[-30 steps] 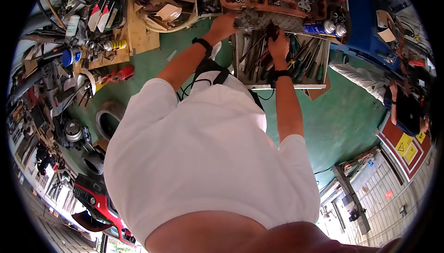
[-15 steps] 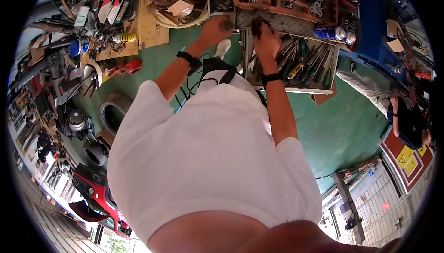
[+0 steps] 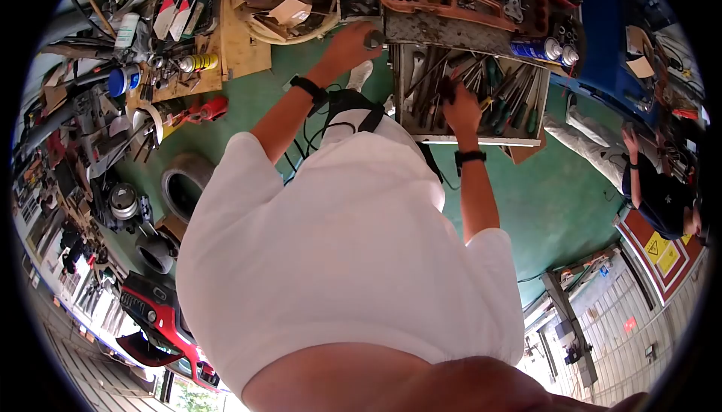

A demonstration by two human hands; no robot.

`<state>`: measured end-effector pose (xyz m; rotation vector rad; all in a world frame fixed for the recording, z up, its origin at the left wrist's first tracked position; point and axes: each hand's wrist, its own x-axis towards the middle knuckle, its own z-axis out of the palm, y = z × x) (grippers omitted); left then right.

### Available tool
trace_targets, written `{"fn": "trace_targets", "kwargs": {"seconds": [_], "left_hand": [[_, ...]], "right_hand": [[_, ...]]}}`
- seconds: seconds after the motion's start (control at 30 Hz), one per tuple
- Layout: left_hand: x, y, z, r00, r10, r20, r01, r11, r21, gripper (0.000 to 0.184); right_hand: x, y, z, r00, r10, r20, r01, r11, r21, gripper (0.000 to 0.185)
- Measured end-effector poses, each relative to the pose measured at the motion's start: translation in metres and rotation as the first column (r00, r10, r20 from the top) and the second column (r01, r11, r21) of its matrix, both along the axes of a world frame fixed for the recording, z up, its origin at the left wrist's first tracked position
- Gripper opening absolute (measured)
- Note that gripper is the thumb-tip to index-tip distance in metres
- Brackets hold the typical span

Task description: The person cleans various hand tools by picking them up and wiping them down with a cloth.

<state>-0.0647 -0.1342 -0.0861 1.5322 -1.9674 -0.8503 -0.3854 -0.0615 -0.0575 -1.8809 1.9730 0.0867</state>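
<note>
My left hand (image 3: 352, 49) is closed on a small grey round object (image 3: 374, 39), beside the left front corner of the workbench. My right hand (image 3: 462, 111) is over the open drawer (image 3: 481, 139), its fingers closed around a dark brown lump (image 3: 447, 90) whose kind I cannot make out. Under and around that hand lie many screwdrivers (image 3: 516, 100) and other long-handled tools, packed together. The worn metal bench top (image 3: 451, 30) is just beyond the drawer.
An orange socket tray (image 3: 470, 7) lies on the bench, with blue spray cans (image 3: 535, 50) at its right. Left are a round bin (image 3: 301, 34) of cardboard scraps, a yellow can (image 3: 198, 63) and a tyre (image 3: 180, 186). Another person (image 3: 654, 190) is at the far right.
My right hand has moved from the bench edge toward me and to the right, over the drawer, with the dark lump still in it. My left hand has barely shifted.
</note>
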Motion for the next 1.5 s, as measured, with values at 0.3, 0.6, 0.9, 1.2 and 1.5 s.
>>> {"fn": "trace_targets", "kwargs": {"seconds": [0.3, 0.6, 0.9, 1.2, 1.5], "left_hand": [[-0.053, -0.038, -0.032, 0.973, -0.019, 0.232, 0.020, 1.000, -0.001, 0.053], [-0.067, -0.035, -0.065, 0.947, -0.009, 0.320, 0.045, 0.993, -0.105, 0.055], [-0.068, -0.036, -0.062, 0.948, -0.040, 0.316, 0.090, 0.985, -0.145, 0.054], [-0.083, 0.006, 0.001, 0.905, -0.425, -0.029, 0.424, 0.892, 0.155, 0.088], [-0.071, 0.049, -0.040, 0.783, -0.358, -0.509, 0.587, 0.698, 0.411, 0.082]], "right_hand": [[-0.070, 0.122, -0.005, 0.815, -0.551, -0.179, 0.572, 0.815, 0.092, 0.045], [-0.046, 0.168, -0.014, 0.675, -0.731, -0.097, 0.737, 0.668, 0.098, 0.046], [-0.054, 0.151, -0.006, 0.723, -0.685, 0.085, 0.685, 0.728, 0.038, 0.047], [-0.011, 0.080, -0.025, 0.537, -0.544, 0.645, 0.640, 0.760, 0.108, 0.050], [0.042, 0.027, -0.046, -0.180, -0.846, 0.502, 0.205, 0.467, 0.860, 0.056]]}}
